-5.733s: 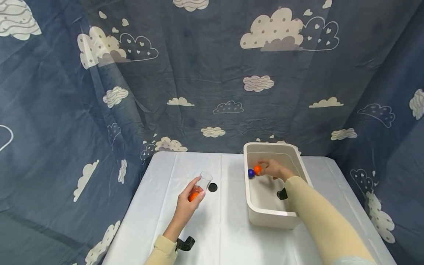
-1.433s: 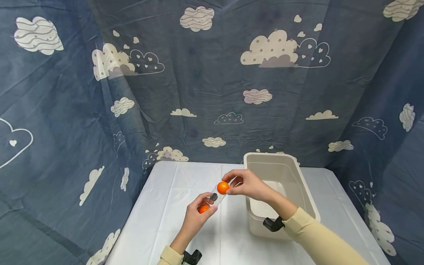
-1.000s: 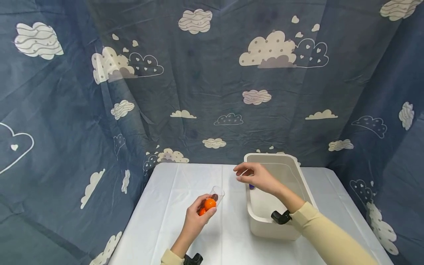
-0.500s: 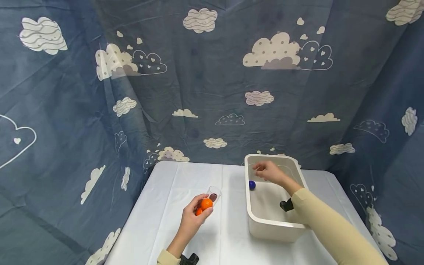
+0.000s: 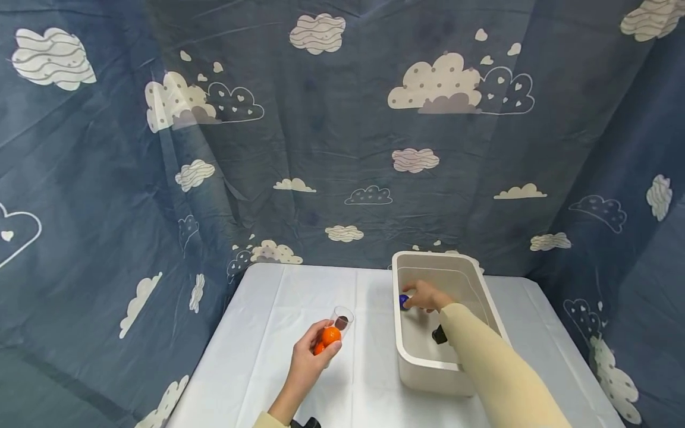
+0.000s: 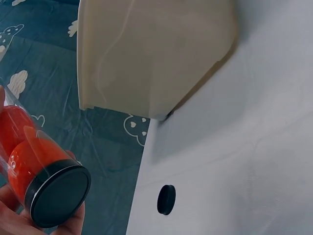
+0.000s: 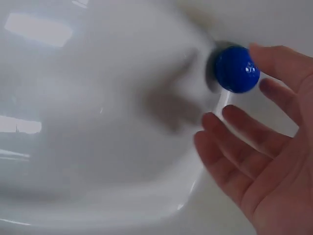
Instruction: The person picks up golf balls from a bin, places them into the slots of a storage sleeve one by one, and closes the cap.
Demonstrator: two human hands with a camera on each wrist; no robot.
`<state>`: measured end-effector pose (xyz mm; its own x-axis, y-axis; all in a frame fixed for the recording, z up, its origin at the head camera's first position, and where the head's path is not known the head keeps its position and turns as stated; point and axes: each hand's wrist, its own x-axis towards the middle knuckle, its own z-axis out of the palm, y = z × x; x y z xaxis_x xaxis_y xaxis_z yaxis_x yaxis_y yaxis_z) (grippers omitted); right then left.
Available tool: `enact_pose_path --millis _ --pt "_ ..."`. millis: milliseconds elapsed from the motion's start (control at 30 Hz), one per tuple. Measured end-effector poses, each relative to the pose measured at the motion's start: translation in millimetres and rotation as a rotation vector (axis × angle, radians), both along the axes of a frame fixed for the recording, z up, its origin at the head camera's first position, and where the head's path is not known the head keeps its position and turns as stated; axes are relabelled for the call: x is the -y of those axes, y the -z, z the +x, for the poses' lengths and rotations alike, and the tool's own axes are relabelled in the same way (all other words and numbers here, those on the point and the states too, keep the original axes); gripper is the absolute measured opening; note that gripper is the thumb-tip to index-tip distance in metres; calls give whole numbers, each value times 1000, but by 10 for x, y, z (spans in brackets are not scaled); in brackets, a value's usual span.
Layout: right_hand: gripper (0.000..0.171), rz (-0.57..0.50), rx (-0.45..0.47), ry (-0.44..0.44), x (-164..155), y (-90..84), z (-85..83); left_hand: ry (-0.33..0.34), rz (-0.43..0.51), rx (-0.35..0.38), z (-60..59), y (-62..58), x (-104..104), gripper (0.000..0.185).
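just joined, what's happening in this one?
A person works at a white table. The left hand grips a clear tube tilted over the table, with two orange balls inside. The right hand is down inside the white bin, fingers open and reaching for a blue ball by the bin's wall; it is at the ball but has not closed on it. A small black cap lies on the table.
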<state>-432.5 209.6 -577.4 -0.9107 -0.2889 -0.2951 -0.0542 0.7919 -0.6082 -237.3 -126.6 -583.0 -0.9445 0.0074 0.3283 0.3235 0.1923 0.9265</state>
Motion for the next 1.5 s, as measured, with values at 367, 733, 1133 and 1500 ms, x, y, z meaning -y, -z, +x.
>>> enact_pose_path --millis 367,733,1133,1500 --pt "55 173 -69 -78 106 101 8 -6 7 5 179 -326 -29 41" --pt "35 158 -53 -54 64 165 135 -16 15 1 193 -300 2 40" --pt "37 136 -21 -54 22 182 94 10 4 -1 175 -303 0 43" --pt "31 173 -92 -163 -49 -39 23 1 -1 -11 180 -311 20 40"
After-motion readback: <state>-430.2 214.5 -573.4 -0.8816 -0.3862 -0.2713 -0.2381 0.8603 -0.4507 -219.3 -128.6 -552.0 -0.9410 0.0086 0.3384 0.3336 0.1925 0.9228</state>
